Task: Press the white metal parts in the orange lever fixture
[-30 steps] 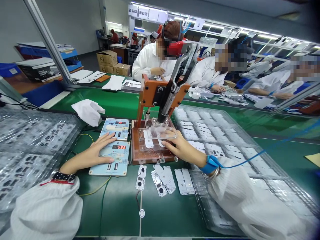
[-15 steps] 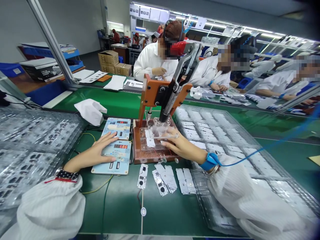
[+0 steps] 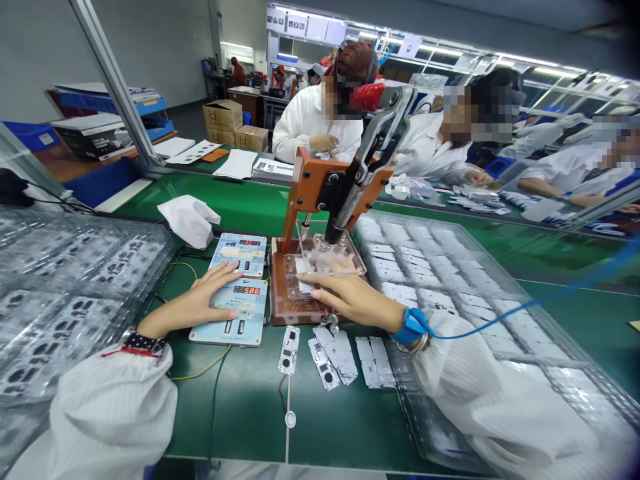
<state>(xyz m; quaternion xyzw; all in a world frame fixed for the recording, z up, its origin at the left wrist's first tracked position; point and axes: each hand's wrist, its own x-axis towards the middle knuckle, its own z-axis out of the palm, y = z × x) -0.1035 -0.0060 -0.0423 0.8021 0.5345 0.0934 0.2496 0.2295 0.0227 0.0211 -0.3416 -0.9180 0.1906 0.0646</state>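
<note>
My left hand [image 3: 197,307] lies with fingers spread over two light blue counter boxes, fingertips on the upper box [image 3: 223,244] and thumb on the lower box [image 3: 205,335]. Both show red digits. My right hand [image 3: 357,298] reaches into an orange hand press [image 3: 313,179], fingers stretched out, the index finger at a white circuit board [image 3: 303,268] in the clear fixture. Clear plastic partly covers those fingers. In front of the press lie a board [image 3: 289,350] wired to a small round disc [image 3: 291,419], several overlapping boards [image 3: 344,357] and a pair of boards [image 3: 375,363].
Clear plastic trays of boards stand at the left [image 3: 85,293] and right [image 3: 480,320]. A blue wrist cord [image 3: 500,310] runs off right. Crumpled white paper [image 3: 189,221] lies behind the boxes. Co-workers in white [image 3: 320,120] sit across the bench.
My right hand has moved left in the press, its fingers now over the board in the fixture. My left hand keeps its place on the boxes. The view has shifted slightly.
</note>
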